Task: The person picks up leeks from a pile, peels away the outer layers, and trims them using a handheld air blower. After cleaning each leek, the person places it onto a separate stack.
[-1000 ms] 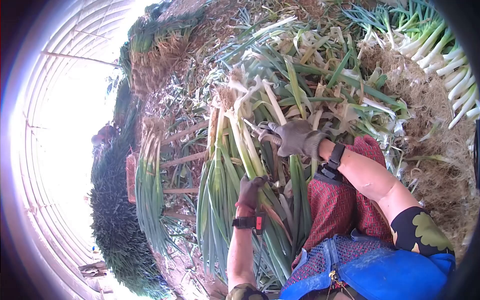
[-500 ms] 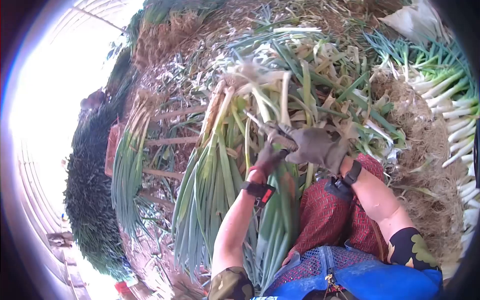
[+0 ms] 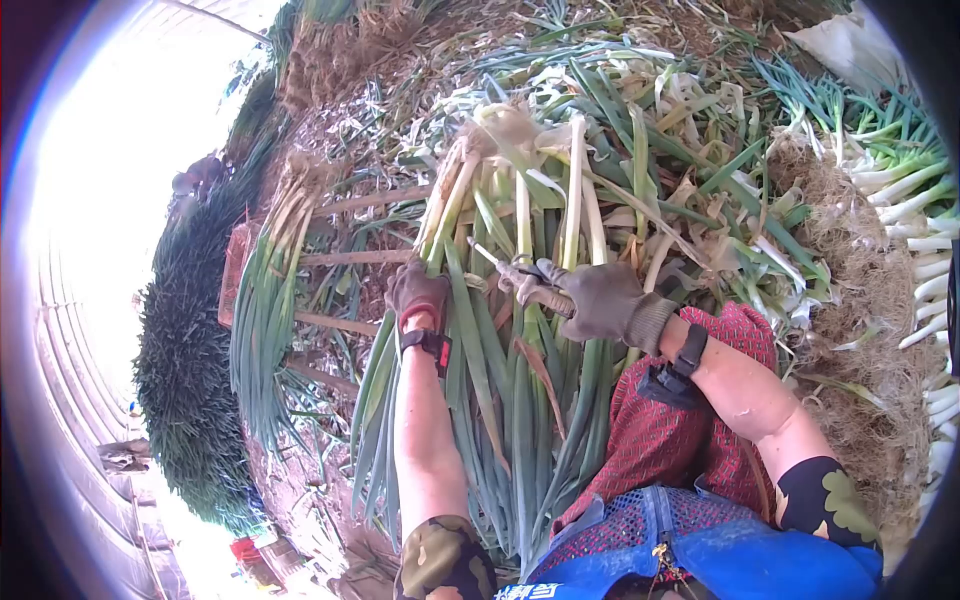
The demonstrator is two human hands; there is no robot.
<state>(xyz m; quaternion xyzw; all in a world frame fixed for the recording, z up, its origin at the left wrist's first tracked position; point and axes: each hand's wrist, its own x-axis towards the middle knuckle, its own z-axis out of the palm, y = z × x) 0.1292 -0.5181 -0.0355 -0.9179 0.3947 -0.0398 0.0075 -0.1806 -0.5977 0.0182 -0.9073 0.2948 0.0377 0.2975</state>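
Observation:
Both hands wear dark gloves. My left hand (image 3: 417, 292) is closed at the left side of a pile of long green onions (image 3: 520, 390), on their green stalks just below the pale parts. A cloth-wrapped tool (image 3: 535, 288) with a short pale tip pointing up-left is in my right hand (image 3: 603, 300), over the middle of the pile. Pale stems and roots of the onions lie toward the top, and their green leaves hang down toward my lap.
Left of the pile, another onion bunch (image 3: 270, 300) lies across wooden slats (image 3: 350, 257). A dark green heap (image 3: 190, 370) stands farther left. Cleaned white onions (image 3: 915, 215) line the right side, near a white sack (image 3: 850, 50). Peeled leaves (image 3: 700, 130) litter the ground.
My left hand has moved left and up, away from my right hand, onto the stalks at the pile's left side. My right hand has shifted slightly down and left with the tool.

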